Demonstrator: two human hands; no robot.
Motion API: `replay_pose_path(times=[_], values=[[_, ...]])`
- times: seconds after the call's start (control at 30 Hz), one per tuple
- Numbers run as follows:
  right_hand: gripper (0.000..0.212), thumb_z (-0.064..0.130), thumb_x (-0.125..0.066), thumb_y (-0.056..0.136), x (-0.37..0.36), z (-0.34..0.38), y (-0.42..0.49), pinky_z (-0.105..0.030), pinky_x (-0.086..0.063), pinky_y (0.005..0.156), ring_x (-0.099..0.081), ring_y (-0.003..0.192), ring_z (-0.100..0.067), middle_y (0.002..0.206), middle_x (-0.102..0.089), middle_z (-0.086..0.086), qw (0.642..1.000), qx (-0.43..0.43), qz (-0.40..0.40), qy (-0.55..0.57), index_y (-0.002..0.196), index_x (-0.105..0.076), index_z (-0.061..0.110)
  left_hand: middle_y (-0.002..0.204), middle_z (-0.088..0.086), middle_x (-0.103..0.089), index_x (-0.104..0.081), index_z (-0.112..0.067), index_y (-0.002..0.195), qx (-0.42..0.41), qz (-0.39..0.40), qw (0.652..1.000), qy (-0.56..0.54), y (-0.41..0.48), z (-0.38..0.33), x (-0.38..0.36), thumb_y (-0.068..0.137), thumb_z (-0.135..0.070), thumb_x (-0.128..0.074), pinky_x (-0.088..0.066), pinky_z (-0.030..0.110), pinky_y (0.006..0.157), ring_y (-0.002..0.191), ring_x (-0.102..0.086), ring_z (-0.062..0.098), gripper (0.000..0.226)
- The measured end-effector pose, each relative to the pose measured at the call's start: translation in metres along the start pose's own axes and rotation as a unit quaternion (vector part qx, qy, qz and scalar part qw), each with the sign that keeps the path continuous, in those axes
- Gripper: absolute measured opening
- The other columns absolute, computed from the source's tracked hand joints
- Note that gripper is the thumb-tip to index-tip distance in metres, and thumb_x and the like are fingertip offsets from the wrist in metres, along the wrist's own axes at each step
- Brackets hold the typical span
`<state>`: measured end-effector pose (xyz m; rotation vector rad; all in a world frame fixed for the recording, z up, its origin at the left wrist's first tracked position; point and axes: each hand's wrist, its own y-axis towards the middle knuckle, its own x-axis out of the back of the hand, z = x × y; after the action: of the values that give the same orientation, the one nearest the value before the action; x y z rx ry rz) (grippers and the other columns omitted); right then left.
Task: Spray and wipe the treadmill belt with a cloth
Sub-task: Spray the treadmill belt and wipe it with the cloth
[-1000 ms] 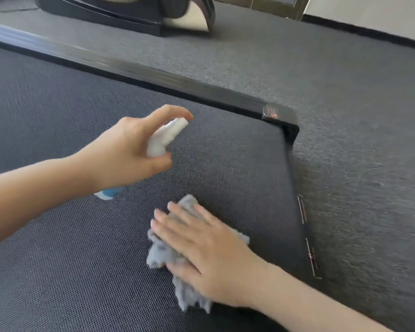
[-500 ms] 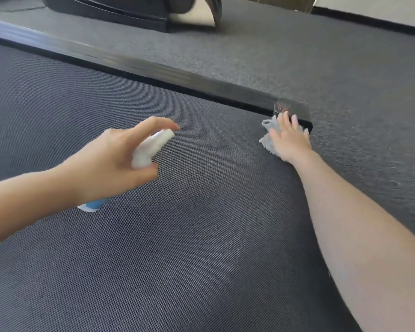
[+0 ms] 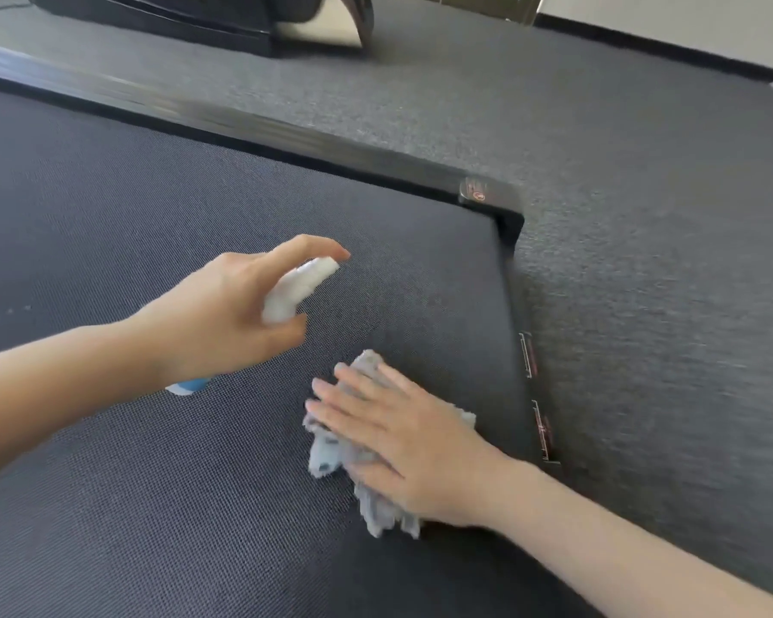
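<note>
So this looks like the middle of the spray-and-wipe loop, up near the back corner of the treadmill belt. The left hand is wrapped round a small spray bottle. Its white top points out over the belt, and a bit of blue base pokes out under the wrist. The index finger is laid over the top of the nozzle, ready to press as far as I can tell. I can't see any mist, so no idea if it's actually firing. The right hand is flat on a crumpled grey cloth, fingers straight and spread a little, pressing it onto the belt rather than gripping it. The cloth sits just below and ahead of the nozzle, a little in from the belt's right-hand edge. The black frame rail runs along the far side, with grey carpet floor beyond. My guess for the next move is a squirt onto the bare patch of belt between nozzle and corner. After that, slide the cloth up through it with even pressure, palm flat so it doesn't bunch. The belt is textured, so the rag may drag and roll up. Also worth watching the gap at the rail so the cloth doesn't snag there.
</note>
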<state>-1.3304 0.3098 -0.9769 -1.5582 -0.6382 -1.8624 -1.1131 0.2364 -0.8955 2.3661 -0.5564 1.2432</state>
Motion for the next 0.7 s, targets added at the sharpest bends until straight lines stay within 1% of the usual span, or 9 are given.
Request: replay_pose_path(times=[0.1,0.2,0.27,0.33,0.4,0.43,0.5,0.57,0.7], values=[[0.057,0.038,-0.043,0.094,-0.01,0.036,-0.058,-0.039,-0.008,0.119,-0.007,0.147,-0.013,0.157,-0.021,0.009,0.996,0.069,0.027,-0.039,0.148,-0.028,0.026,0.069,-0.009,-0.057,-0.042,-0.042,0.126,-0.008,0.012,1.0,0.004,-0.017,-0.005,-0.001,0.078,-0.014,-0.064,-0.04,0.016,0.058,0.075,-0.054,0.006,0.06],[0.06,0.04,-0.043,0.093,-0.009,0.034,-0.094,-0.039,-0.012,0.117,-0.008,0.146,-0.011,0.157,-0.016,0.012,0.994,0.07,0.038,-0.069,0.149,-0.024,0.029,0.08,-0.012,-0.058,-0.04,-0.047,0.124,-0.006,0.015,1.0,-0.004,-0.033,-0.004,0.002,0.079,-0.017,-0.064,-0.045,0.026,0.062,0.076,-0.054,0.008,0.058],[0.06,0.039,-0.042,0.094,-0.006,0.014,-0.095,-0.037,-0.011,0.117,-0.01,0.146,-0.01,0.157,-0.017,0.011,0.998,0.013,0.022,-0.06,0.15,-0.022,0.028,0.074,-0.007,-0.06,-0.039,-0.05,0.121,0.005,0.015,1.0,-0.007,-0.04,-0.003,0.003,0.078,-0.016,-0.065,-0.048,0.031,0.064,0.073,-0.054,0.009,0.06],[0.061,0.038,-0.038,0.094,-0.001,-0.017,-0.082,-0.035,-0.007,0.117,-0.008,0.146,-0.009,0.157,-0.019,0.01,0.997,-0.068,-0.002,-0.048,0.15,-0.017,0.027,0.071,-0.005,-0.06,-0.039,-0.05,0.12,0.009,0.012,1.0,-0.007,-0.043,-0.002,0.004,0.078,-0.021,-0.063,-0.049,0.036,0.064,0.068,-0.055,0.011,0.057],[0.059,0.046,-0.023,0.095,0.007,-0.054,-0.058,-0.034,-0.001,0.118,0.003,0.145,-0.003,0.157,-0.009,0.015,0.987,-0.157,-0.019,-0.015,0.148,-0.004,0.033,0.072,-0.005,-0.06,-0.04,-0.049,0.121,0.01,0.01,1.0,-0.011,-0.044,-0.001,0.005,0.074,-0.026,-0.06,-0.05,0.038,0.065,0.066,-0.056,0.012,0.056],[0.057,0.05,-0.016,0.094,0.011,-0.074,-0.045,-0.035,0.001,0.118,0.007,0.144,0.0,0.157,-0.003,0.018,0.98,-0.2,-0.019,0.008,0.147,0.001,0.035,0.072,-0.006,-0.06,-0.04,-0.049,0.121,0.008,0.011,1.0,-0.014,-0.044,0.0,0.004,0.076,-0.024,-0.062,-0.049,0.036,0.065,0.067,-0.056,0.012,0.056],[0.056,0.051,-0.016,0.098,0.017,-0.109,-0.016,-0.038,0.002,0.119,0.008,0.143,0.001,0.157,0.0,0.017,0.965,-0.26,-0.034,0.029,0.148,0.0,0.033,0.076,-0.011,-0.058,-0.039,-0.049,0.12,0.006,0.015,1.0,-0.02,-0.042,0.002,0.0,0.079,-0.016,-0.066,-0.045,0.029,0.061,0.07,-0.054,0.011,0.059],[0.054,0.043,-0.02,0.101,0.023,-0.14,0.013,-0.039,0.003,0.119,0.006,0.145,-0.003,0.159,-0.001,0.014,0.95,-0.309,-0.044,0.03,0.151,-0.005,0.029,0.079,-0.015,-0.057,-0.038,-0.05,0.12,0.008,0.019,1.0,-0.02,-0.039,0.004,-0.005,0.079,-0.015,-0.065,-0.042,0.024,0.059,0.072,-0.053,0.01,0.06],[0.055,0.043,-0.015,0.101,0.03,-0.189,0.064,-0.041,0.001,0.118,0.005,0.146,-0.01,0.16,0.0,0.009,0.923,-0.382,-0.039,0.001,0.152,-0.006,0.023,0.076,-0.01,-0.057,-0.038,-0.05,0.121,0.025,0.02,0.999,-0.03,-0.032,0.008,-0.012,0.074,-0.028,-0.055,-0.048,0.031,0.063,0.072,-0.053,0.013,0.055]])
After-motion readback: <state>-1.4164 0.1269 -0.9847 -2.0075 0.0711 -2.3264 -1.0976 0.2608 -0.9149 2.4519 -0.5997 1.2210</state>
